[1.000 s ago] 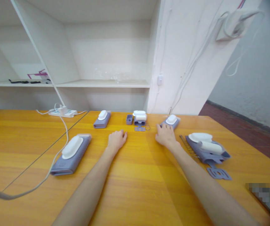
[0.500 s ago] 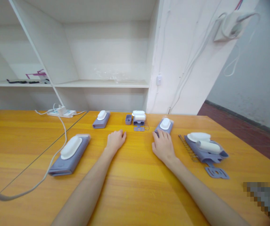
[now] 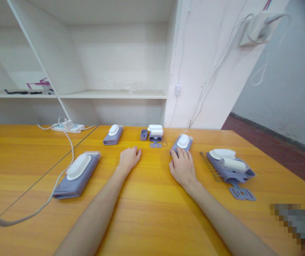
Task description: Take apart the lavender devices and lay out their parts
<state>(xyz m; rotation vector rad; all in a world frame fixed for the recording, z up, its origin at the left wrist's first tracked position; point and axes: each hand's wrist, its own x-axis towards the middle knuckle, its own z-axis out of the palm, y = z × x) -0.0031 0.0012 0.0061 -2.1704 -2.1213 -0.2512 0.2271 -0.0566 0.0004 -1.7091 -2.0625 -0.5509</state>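
Note:
My left hand (image 3: 129,157) rests on the wooden table, fingers curled under and the thumb pointing forward; nothing shows in it. My right hand (image 3: 182,165) has its fingertips on the near end of a small purple-grey case (image 3: 174,145) with a white oval piece (image 3: 183,141) on top. The fingers partly hide that end. To the right of this hand lie a thin coiled spring (image 3: 210,166) and an opened-out purple-grey part (image 3: 218,167) bearing a white oval piece (image 3: 223,154) and a white roller (image 3: 233,165). A slotted flat plate (image 3: 242,193) extends from it.
A similar case (image 3: 76,186) lies at left, another (image 3: 113,138) farther back. Beyond my hands sit a small purple-grey cup (image 3: 143,134) and a second opened-out set (image 3: 156,136). A power strip (image 3: 68,127) and its cable (image 3: 55,190) occupy the left. White shelves (image 3: 109,94) stand behind.
My right hand and the case under its fingertips have shifted slightly left. The whole view has moved a little too. My left hand stays in place on the table.

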